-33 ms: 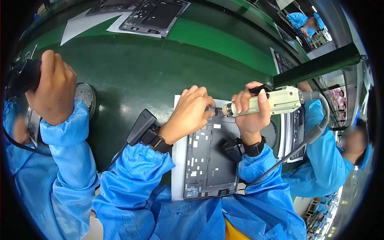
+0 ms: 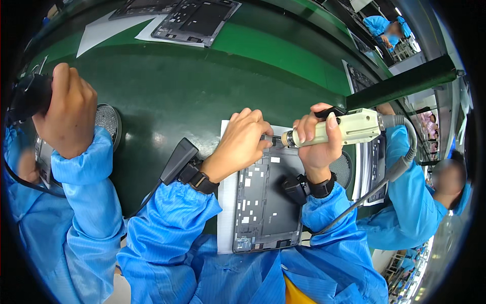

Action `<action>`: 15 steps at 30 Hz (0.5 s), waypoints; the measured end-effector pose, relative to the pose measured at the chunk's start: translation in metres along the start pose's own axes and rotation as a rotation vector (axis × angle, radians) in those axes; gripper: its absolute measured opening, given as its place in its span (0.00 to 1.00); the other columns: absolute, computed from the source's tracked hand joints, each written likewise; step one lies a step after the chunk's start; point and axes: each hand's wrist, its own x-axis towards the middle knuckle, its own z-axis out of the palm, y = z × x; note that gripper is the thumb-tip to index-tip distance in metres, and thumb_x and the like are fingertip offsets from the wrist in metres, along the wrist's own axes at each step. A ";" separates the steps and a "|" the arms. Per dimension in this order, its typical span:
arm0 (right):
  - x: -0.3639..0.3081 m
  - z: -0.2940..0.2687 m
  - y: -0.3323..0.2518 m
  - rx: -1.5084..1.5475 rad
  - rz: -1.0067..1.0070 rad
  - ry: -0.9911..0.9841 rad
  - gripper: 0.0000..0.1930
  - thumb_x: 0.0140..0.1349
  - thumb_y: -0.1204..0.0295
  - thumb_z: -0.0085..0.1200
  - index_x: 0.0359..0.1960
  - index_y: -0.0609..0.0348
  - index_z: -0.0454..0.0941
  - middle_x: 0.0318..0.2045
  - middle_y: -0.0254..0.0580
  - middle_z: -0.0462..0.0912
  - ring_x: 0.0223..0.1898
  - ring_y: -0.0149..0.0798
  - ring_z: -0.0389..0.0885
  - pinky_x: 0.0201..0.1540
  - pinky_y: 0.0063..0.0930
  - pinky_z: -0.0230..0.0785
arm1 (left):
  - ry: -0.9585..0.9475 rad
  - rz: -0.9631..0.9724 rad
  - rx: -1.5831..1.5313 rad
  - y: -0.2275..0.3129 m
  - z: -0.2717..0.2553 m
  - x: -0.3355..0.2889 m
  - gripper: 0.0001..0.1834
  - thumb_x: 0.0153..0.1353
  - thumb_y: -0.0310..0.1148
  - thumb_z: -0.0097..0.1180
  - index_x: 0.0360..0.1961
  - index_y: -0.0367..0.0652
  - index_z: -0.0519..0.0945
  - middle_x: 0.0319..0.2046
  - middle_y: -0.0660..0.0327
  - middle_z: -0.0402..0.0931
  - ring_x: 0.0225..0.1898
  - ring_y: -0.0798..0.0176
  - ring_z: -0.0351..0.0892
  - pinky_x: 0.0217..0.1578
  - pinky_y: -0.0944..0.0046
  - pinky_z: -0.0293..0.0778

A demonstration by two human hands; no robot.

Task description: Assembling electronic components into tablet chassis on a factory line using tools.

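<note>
A black tablet housing with small white patches lies in front of me on white paper. My right hand is wrapped round a cream electric screwdriver, which is held almost level with its nose pointing left. A grey cable runs from its rear end past my right forearm. The driver's tip reaches the far edge of the housing. Just left of that tip, my left hand has its fingers curled together over the housing's far left corner. What those fingers pinch, if anything, is hidden. Black bands with box-shaped devices circle both wrists.
More housings lie on paper at the far side of the green bench. A co-worker's hand grips a black tool at left, near a round grey dish. A dark bar crosses at right, where another worker sits.
</note>
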 end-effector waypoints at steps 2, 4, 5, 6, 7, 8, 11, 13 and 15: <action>0.000 -0.002 0.001 -0.033 0.011 -0.007 0.15 0.60 0.64 0.40 0.37 0.67 0.67 0.11 0.34 0.64 0.15 0.29 0.64 0.28 0.29 0.64 | 0.007 -0.002 -0.006 0.000 0.001 0.000 0.09 0.42 0.28 0.62 0.28 0.40 0.79 0.26 0.59 0.67 0.34 0.56 0.65 0.37 0.59 0.60; 0.000 0.000 0.001 -0.042 0.010 -0.005 0.15 0.60 0.64 0.40 0.37 0.68 0.67 0.11 0.34 0.64 0.15 0.29 0.65 0.28 0.29 0.65 | 0.015 -0.003 -0.014 0.000 0.001 0.000 0.09 0.42 0.28 0.62 0.28 0.40 0.79 0.26 0.59 0.67 0.34 0.56 0.65 0.37 0.59 0.60; 0.000 0.001 0.001 -0.051 0.008 -0.003 0.15 0.60 0.65 0.41 0.36 0.68 0.67 0.11 0.34 0.65 0.15 0.29 0.65 0.28 0.30 0.65 | 0.017 -0.001 -0.014 0.000 0.001 -0.001 0.10 0.42 0.27 0.62 0.28 0.40 0.79 0.26 0.59 0.67 0.34 0.56 0.65 0.37 0.59 0.60; 0.000 0.003 0.001 -0.052 0.010 -0.003 0.15 0.60 0.65 0.41 0.36 0.68 0.67 0.11 0.34 0.65 0.15 0.29 0.65 0.28 0.30 0.65 | 0.020 0.000 -0.013 -0.001 0.001 -0.001 0.10 0.41 0.27 0.62 0.28 0.40 0.79 0.26 0.59 0.67 0.33 0.56 0.65 0.37 0.59 0.61; 0.000 0.005 0.001 -0.064 0.011 0.006 0.14 0.59 0.66 0.42 0.36 0.68 0.67 0.11 0.34 0.65 0.15 0.29 0.65 0.28 0.29 0.66 | 0.020 -0.001 -0.016 -0.001 0.001 -0.001 0.10 0.41 0.27 0.62 0.28 0.40 0.79 0.26 0.59 0.67 0.33 0.56 0.65 0.37 0.59 0.61; 0.000 0.006 0.001 -0.076 0.011 0.014 0.13 0.59 0.67 0.42 0.35 0.68 0.67 0.11 0.34 0.65 0.15 0.28 0.65 0.28 0.29 0.66 | 0.021 -0.002 -0.014 -0.001 0.000 -0.002 0.10 0.41 0.27 0.62 0.28 0.40 0.79 0.26 0.59 0.67 0.33 0.56 0.65 0.37 0.59 0.61; -0.002 0.007 0.002 -0.176 0.036 -0.010 0.15 0.59 0.62 0.39 0.34 0.64 0.67 0.11 0.32 0.63 0.14 0.29 0.63 0.28 0.29 0.62 | 0.019 -0.006 0.000 -0.001 -0.002 -0.002 0.10 0.41 0.27 0.62 0.28 0.40 0.79 0.26 0.59 0.67 0.33 0.56 0.65 0.37 0.59 0.61; 0.000 0.010 0.004 -0.195 0.044 -0.031 0.13 0.59 0.64 0.40 0.33 0.64 0.67 0.11 0.33 0.63 0.14 0.29 0.63 0.28 0.29 0.63 | 0.011 -0.002 0.018 0.000 -0.003 -0.001 0.09 0.41 0.27 0.62 0.28 0.40 0.79 0.26 0.59 0.67 0.33 0.56 0.65 0.37 0.59 0.61; 0.002 0.015 0.003 -0.225 0.056 -0.057 0.11 0.58 0.67 0.42 0.31 0.64 0.67 0.11 0.33 0.64 0.14 0.29 0.63 0.26 0.28 0.63 | 0.008 0.003 0.005 0.001 -0.004 0.001 0.10 0.41 0.27 0.62 0.29 0.40 0.79 0.26 0.59 0.67 0.34 0.55 0.65 0.37 0.59 0.60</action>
